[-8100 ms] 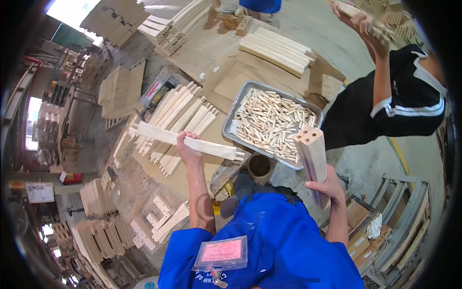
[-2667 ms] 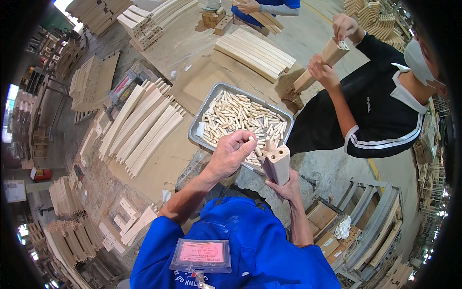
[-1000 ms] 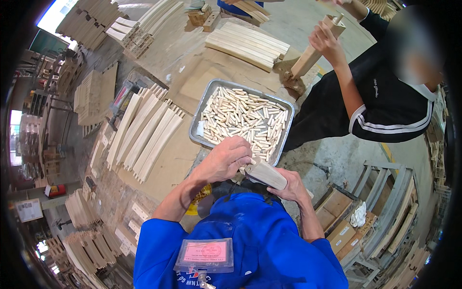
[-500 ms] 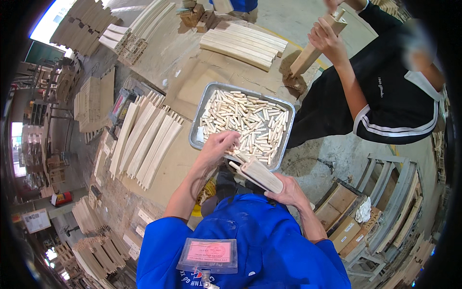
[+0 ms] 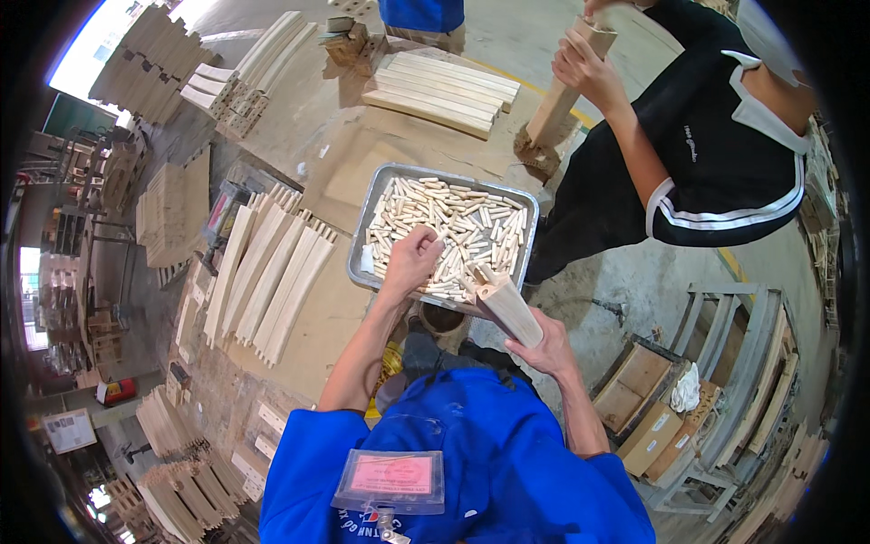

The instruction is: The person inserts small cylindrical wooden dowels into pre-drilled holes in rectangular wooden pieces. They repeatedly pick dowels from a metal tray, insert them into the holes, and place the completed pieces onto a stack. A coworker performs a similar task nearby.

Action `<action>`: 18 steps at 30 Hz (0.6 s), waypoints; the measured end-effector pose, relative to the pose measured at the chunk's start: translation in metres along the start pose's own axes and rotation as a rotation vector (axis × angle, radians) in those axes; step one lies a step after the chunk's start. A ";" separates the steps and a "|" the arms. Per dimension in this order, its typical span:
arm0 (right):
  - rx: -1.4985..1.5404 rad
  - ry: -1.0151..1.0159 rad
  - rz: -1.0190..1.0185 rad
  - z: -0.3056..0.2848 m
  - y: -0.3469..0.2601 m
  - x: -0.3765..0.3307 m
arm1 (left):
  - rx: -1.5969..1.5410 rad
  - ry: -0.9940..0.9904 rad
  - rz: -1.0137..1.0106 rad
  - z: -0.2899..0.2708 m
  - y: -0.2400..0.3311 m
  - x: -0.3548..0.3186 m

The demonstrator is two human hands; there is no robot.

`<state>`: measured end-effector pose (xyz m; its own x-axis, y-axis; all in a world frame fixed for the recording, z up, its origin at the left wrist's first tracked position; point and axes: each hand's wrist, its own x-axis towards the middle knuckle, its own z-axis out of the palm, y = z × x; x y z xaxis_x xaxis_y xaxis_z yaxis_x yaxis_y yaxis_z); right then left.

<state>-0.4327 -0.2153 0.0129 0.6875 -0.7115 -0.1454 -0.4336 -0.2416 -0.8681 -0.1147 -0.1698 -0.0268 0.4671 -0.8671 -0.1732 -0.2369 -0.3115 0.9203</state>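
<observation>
A grey metal tray (image 5: pixel 372 210) on the workbench holds several short wooden dowels (image 5: pixel 453 227). My left hand (image 5: pixel 410 261) reaches into the near left part of the tray with its fingers curled over the dowels; whether it has picked any up cannot be made out. My right hand (image 5: pixel 542 346) grips a pale wooden block (image 5: pixel 507 306) by its lower end and tilts it toward the tray's near edge, a dowel poking out of its top.
Curved wooden slats (image 5: pixel 272 276) lie left of the tray, and flat boards (image 5: pixel 444 86) are stacked behind it. A person in black (image 5: pixel 716 145) stands at the right, holding another wooden piece (image 5: pixel 566 91). Cardboard boxes (image 5: pixel 639 408) sit on the floor at right.
My left hand has gone from the block to the tray and now sits on the dowels. The block has stayed tilted in my right hand.
</observation>
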 end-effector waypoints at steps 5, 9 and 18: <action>0.007 0.043 -0.043 0.002 0.007 -0.006 | -0.761 -0.225 -0.132 -0.017 0.093 -0.077; -0.023 0.019 -0.114 0.006 -0.008 0.001 | -0.389 -0.054 0.022 -0.006 0.105 -0.107; -0.163 0.057 -0.167 0.015 -0.029 0.006 | -0.279 0.029 -0.005 -0.017 0.097 -0.113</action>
<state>-0.4073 -0.2029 0.0303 0.7255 -0.6878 0.0254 -0.4076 -0.4591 -0.7893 -0.1759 -0.0955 0.0881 0.4927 -0.8532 -0.1712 0.0069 -0.1929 0.9812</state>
